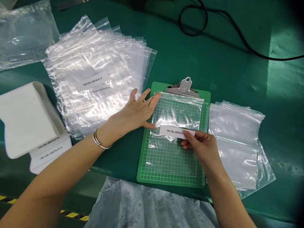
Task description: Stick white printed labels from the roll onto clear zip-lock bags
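1. Label [174, 131], white, printed "PN:CBL", lies across a clear zip bag [175, 110] on a green clipboard [206, 117], near the front edge of the table [251, 34].
2. Right hand [199, 148]: fingers curled, pinching the label's right end.
3. Left hand [135, 112]: open, fingers spread, pressing on the bag's left edge.
4. Stacked bags [95, 72] lie toward the table's left edge; loose bags [237, 142] lie just right of the clipboard.

**Your Green Table**

Your green table [280, 31] has lots on it. A big stack of clear bags [95, 79] lies to your left, and a pile of clear bags [21, 34] lies past it. A white box [49, 152] sits near the table's edge on your left. A green clipboard [166, 182] lies in the middle, with flat clear bags [237, 142] just beside it on your right. A black cord [261, 55] curls at the far side.
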{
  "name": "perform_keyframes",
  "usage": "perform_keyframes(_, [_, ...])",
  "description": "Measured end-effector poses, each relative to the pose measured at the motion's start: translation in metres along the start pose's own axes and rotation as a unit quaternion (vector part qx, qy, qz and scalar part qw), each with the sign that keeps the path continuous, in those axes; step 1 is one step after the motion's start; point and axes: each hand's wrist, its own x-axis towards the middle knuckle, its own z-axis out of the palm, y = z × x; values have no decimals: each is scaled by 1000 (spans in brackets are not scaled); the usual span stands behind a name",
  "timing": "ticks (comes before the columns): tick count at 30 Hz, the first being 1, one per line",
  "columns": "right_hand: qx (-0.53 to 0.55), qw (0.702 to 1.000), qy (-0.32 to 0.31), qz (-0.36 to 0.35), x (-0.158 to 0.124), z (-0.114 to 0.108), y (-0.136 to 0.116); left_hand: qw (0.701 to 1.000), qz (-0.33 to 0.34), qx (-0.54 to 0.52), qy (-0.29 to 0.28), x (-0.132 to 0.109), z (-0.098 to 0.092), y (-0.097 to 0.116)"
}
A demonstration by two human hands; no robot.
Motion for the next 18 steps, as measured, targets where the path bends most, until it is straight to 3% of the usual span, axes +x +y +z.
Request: perform_keyframes(18, [-39,999,10,2,0,5,0,1000,-6,27,-1,1,-1,1])
